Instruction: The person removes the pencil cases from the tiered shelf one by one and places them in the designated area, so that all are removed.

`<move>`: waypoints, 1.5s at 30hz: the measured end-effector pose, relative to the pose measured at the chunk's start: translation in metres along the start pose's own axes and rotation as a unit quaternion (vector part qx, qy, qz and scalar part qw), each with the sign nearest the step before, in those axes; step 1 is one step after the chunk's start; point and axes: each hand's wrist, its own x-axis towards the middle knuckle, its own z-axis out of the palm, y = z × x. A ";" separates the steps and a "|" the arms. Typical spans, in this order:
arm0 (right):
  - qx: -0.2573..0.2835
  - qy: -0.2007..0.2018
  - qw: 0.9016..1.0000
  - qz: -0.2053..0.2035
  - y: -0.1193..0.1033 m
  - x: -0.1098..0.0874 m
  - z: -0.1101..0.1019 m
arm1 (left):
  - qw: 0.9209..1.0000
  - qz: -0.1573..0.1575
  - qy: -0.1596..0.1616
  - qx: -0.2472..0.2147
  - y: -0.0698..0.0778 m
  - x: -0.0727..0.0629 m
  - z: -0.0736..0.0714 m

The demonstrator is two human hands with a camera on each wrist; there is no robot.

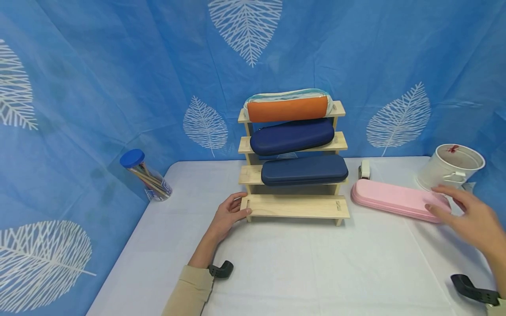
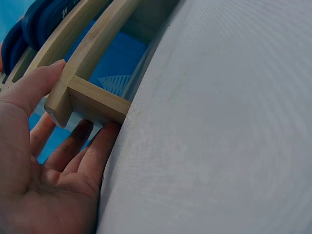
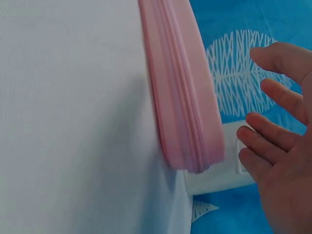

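Note:
A stepped wooden rack (image 1: pixel 296 206) stands mid-table with an orange pouch (image 1: pixel 287 108) on its top step and two dark blue cases (image 1: pixel 291 136) (image 1: pixel 304 171) on the steps below. My left hand (image 1: pixel 229 215) grips the left end of the bare bottom step. In the left wrist view the left hand (image 2: pixel 44 161) has its thumb on top of the rack (image 2: pixel 92 100) and its fingers under the board. A pink case (image 1: pixel 395 199) lies flat to the right of the rack. My right hand (image 1: pixel 470 215) hovers with spread fingers at the case's right end. In the right wrist view the right hand (image 3: pixel 282 146) is just clear of the pink case (image 3: pixel 183 97).
A white metal bucket (image 1: pixel 450 166) stands behind the pink case at the far right. A clear tube with a blue lid (image 1: pixel 148 175) holding sticks leans at the table's left rear corner. A small white object (image 1: pixel 364 169) sits right of the rack. Blue leaf-print cloth surrounds the white table (image 1: pixel 316 272).

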 end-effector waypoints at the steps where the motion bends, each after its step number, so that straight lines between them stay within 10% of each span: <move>1: 0.006 0.007 1.000 -0.008 -0.003 0.001 0.000 | 1.000 0.000 0.000 -0.001 0.000 0.000 0.000; 45: 0.107 -0.016 0.991 -0.084 -0.070 0.014 0.031 | 1.000 0.004 0.000 0.003 -0.001 0.000 0.000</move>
